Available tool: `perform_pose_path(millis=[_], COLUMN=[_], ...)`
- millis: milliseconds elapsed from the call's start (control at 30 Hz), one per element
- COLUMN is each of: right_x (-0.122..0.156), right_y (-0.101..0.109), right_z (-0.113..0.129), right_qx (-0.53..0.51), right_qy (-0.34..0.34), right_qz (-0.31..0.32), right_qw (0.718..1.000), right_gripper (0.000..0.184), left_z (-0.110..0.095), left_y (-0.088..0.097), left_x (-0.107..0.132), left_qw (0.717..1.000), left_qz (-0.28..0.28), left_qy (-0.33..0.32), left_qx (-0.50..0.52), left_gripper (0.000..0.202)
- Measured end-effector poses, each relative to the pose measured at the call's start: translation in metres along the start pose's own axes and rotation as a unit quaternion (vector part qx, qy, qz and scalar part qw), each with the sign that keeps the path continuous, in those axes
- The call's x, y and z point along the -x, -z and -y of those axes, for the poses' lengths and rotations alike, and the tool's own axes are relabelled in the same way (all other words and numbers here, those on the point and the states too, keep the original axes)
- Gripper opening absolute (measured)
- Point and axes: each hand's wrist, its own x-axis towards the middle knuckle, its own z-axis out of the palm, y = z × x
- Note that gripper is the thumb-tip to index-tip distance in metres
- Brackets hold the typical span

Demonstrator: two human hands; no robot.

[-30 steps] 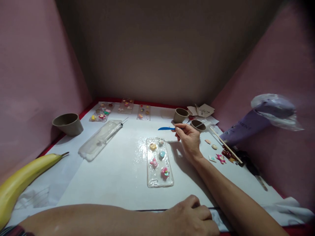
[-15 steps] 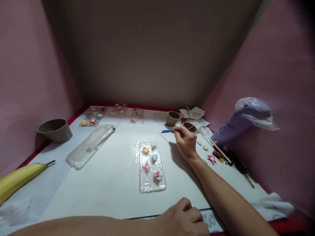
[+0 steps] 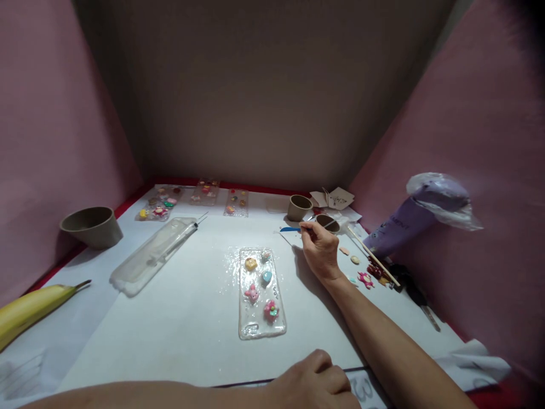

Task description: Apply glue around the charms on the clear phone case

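My right hand (image 3: 319,250) pinches a thin tool with a blue tip (image 3: 290,229), held low over the white paper beside a small brown cup (image 3: 327,222). Just left of that hand lies a clear phone case (image 3: 260,292) with several small colourful charms stuck on it. My left hand (image 3: 317,383) rests at the near edge of the paper with its fingers curled under; nothing shows in it. Loose charms (image 3: 361,278) lie on the paper right of my right wrist.
A second brown cup (image 3: 298,207) and a folded card stand at the back. A brown bowl (image 3: 91,226), a clear case holding a syringe (image 3: 153,255) and a banana (image 3: 29,309) are on the left. A purple piping bag (image 3: 419,213), a wooden stick (image 3: 372,254), several decorated cases at the back.
My right hand has drawn the blue-tipped tool back toward the small cup. The view has shifted, so the banana and bowl sit further left.
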Motion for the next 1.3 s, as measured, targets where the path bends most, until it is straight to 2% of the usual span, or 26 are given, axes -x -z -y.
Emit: perform_pose_path(millis=[200,533,800,1167,1300], right_x=[-0.0006,0.0001,-0.0006,-0.0008,-0.0003], right_y=[0.0006,0.0004,0.0009,0.0018,0.0006], right_z=[0.0001,-0.0015,0.0011,0.0009,-0.0004], right_qx=[0.007,0.037,0.028,0.022,0.021], right_qy=[0.005,0.0,-0.007,-0.022,-0.024], right_qz=[-0.006,-0.013,-0.001,-0.014,-0.006], right_qw=[1.0,0.999,1.0,0.999,0.999], right_gripper=[0.018,0.019,0.02,0.018,0.019], left_z=[0.0019,0.0015,0.0017,0.0019,0.0014], left_y=[-0.0019,-0.0019,0.0023,0.0009,0.0023], left_x=[-0.0004,-0.0011,-0.0036,-0.0016,-0.0027], left_qw=[0.998,0.999,0.992,0.996,0.996], left_qz=[0.058,0.042,0.122,0.083,0.089], left_qy=[0.0,-0.003,0.005,0.004,0.002], left_qx=[0.008,0.002,0.011,0.008,0.009], left_gripper=[0.026,0.029,0.025,0.025,0.025])
